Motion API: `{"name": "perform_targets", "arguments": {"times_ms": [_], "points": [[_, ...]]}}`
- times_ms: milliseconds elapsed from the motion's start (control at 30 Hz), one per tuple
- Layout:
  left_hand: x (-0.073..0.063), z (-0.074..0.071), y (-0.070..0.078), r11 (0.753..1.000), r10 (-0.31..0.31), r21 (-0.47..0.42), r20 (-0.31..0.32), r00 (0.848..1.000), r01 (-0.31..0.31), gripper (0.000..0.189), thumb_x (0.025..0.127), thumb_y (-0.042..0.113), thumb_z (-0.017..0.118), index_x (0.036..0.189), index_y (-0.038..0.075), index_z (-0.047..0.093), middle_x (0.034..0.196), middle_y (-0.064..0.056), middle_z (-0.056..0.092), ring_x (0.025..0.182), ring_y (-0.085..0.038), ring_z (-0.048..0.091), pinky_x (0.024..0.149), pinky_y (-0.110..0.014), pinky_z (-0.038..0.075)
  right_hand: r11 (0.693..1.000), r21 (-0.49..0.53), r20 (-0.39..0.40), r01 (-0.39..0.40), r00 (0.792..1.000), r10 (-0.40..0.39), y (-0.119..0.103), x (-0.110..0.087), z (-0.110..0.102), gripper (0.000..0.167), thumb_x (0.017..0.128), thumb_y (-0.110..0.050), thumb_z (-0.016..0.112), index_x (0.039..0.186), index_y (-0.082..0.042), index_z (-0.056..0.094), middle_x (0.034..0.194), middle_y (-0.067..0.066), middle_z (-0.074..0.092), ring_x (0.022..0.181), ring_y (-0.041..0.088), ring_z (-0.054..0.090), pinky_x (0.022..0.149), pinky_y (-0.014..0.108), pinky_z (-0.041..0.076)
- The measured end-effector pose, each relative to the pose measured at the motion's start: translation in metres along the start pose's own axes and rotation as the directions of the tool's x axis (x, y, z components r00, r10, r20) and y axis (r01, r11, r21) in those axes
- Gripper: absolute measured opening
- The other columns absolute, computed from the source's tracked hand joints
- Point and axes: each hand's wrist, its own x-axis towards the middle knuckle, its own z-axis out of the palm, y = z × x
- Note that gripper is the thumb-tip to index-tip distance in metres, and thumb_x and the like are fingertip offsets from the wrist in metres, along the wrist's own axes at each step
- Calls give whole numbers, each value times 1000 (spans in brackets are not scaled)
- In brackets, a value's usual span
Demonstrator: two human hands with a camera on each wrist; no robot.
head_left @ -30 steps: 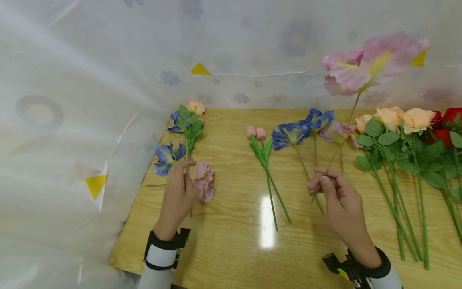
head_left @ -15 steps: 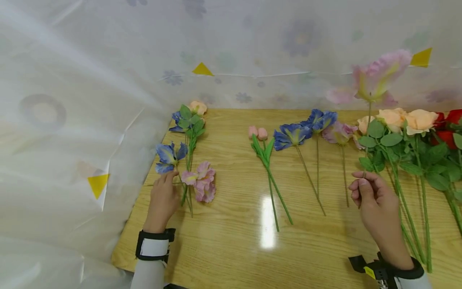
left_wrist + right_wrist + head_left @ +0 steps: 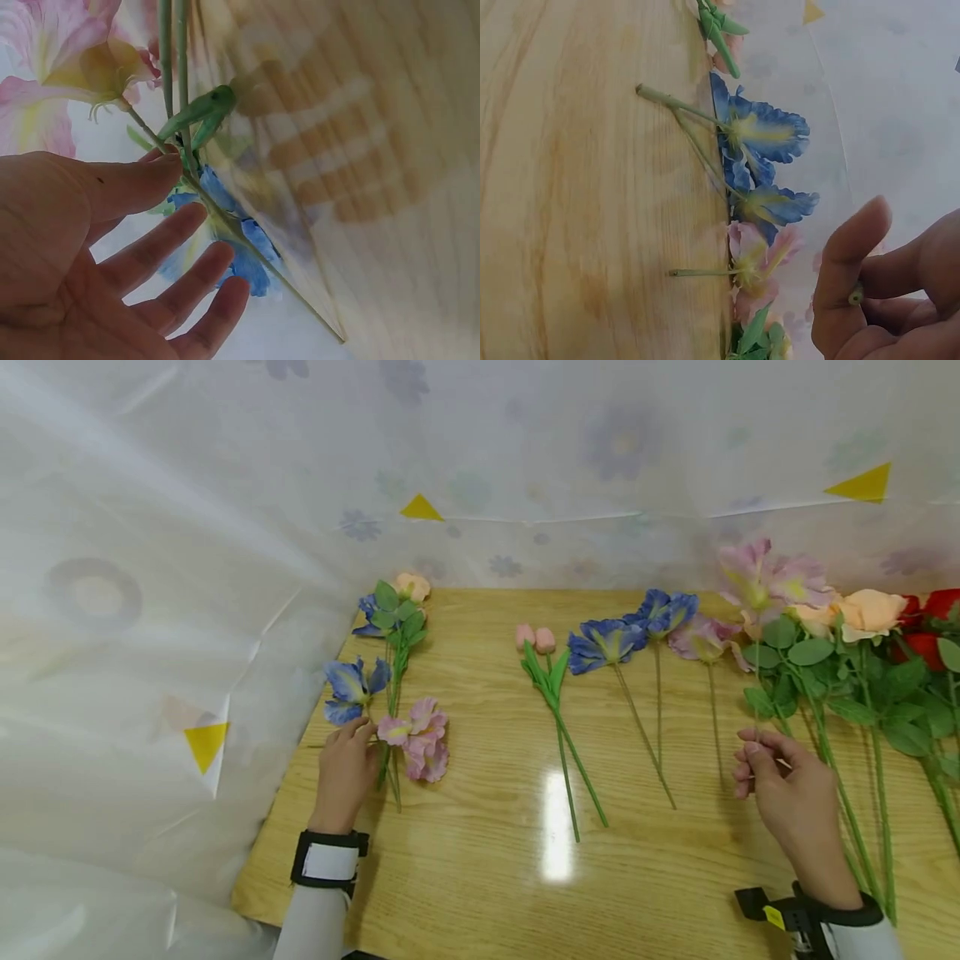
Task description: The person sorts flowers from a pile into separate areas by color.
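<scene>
In the head view my right hand (image 3: 795,806) pinches the thin stem of a pink iris (image 3: 761,577), which stands bloom up, off the table. The cut end of that stem (image 3: 856,294) shows between thumb and fingers in the right wrist view. At the left, my left hand (image 3: 347,772) is at a small bunch of flowers. In the left wrist view its thumb and forefinger pinch the stem (image 3: 277,276) of another pink iris (image 3: 94,71), the other fingers spread loosely. Around it lie a blue iris (image 3: 352,687), a peach rose (image 3: 412,585) and green stems (image 3: 397,693).
Two pink tulips (image 3: 555,693) lie crossed mid-table. Right of them are two blue irises (image 3: 606,643) and one pink iris (image 3: 702,639). Peach roses (image 3: 870,614) and red roses (image 3: 926,647) fill the far right. Whitish sheeting (image 3: 187,568) borders the wooden table (image 3: 487,877) behind and left.
My right hand has moved right with the pink iris, whose bloom now hangs lower. My left hand has shifted left and come down to the stem of the pink iris in the bunch.
</scene>
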Motion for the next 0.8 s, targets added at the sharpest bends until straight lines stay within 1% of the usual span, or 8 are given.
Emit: {"name": "perform_targets", "arguments": {"times_ms": [167, 233, 367, 400, 533, 667, 733, 800], "points": [[1, 4, 1, 1000, 29, -6, -55, 998, -30, 21, 85, 2, 74, 105, -4, 71, 120, -26, 66, 104, -51, 60, 85, -63, 50, 995, -92, 40, -36, 998, 40, 7, 1, -4, 38, 106, -21, 45, 130, 7, 56, 83, -17, 61, 60, 5, 66, 53, 26, 56], [1, 6, 1, 999, 34, -10, -66, 997, -35, 23, 85, 3, 75, 106, -4, 69, 116, -26, 68, 100, -49, 62, 83, -60, 51, 990, -133, 69, -54, 996, 63, 10, 1, -4, 44, 107, -23, 43, 135, 10, 51, 90, -7, 65, 58, 5, 66, 53, 28, 56], [2, 7, 3, 999, 39, -17, -63, 997, -40, 31, 85, 2, 75, 114, -4, 66, 109, -25, 69, 94, -46, 64, 80, -57, 53, 968, -242, 96, -67, 991, 93, 16, 0, -3, 51, 108, -25, 39, 142, 13, 42, 92, 20, 69, 52, 8, 65, 49, 28, 54], [2, 8, 3, 999, 39, -15, -61, 997, -40, 32, 85, 2, 75, 116, -4, 66, 108, -25, 70, 93, -46, 65, 80, -57, 53, 962, -269, 98, -53, 992, 82, 17, 0, -2, 50, 108, -22, 38, 142, 14, 40, 93, 26, 68, 51, 8, 65, 49, 27, 54], [1, 8, 5, 999, 45, 3, -56, 997, -45, 24, 86, 2, 74, 108, -4, 68, 104, -25, 69, 91, -45, 65, 78, -57, 53, 927, -373, 81, 33, 997, -3, 20, 2, -2, 45, 105, -14, 42, 138, 18, 44, 88, 28, 68, 51, 11, 64, 47, 28, 51], [-1, 10, 5, 999, 34, 22, -52, 998, -33, 15, 85, 2, 74, 98, -4, 69, 94, -24, 68, 84, -43, 65, 72, -57, 53, 886, -453, 73, 100, 995, -75, 23, 2, -2, 39, 101, -9, 48, 128, 18, 54, 93, 31, 67, 64, 31, 68, 49, 34, 46], [-2, 11, 5, 999, 28, 19, -57, 998, -27, 12, 85, 1, 74, 96, -4, 70, 90, -23, 67, 80, -43, 64, 69, -56, 52, 872, -476, 83, 113, 993, -83, 24, 3, -2, 37, 100, -8, 50, 125, 18, 56, 97, 32, 65, 73, 40, 67, 51, 36, 44], [-1, 12, 4, 1000, 30, 12, -68, 997, -29, 9, 85, 0, 74, 93, -3, 70, 87, -21, 65, 77, -42, 63, 67, -56, 51, 864, -490, 99, 116, 992, -77, 24, 2, -3, 37, 99, -9, 52, 124, 18, 56, 100, 32, 64, 79, 43, 66, 53, 38, 44]]}}
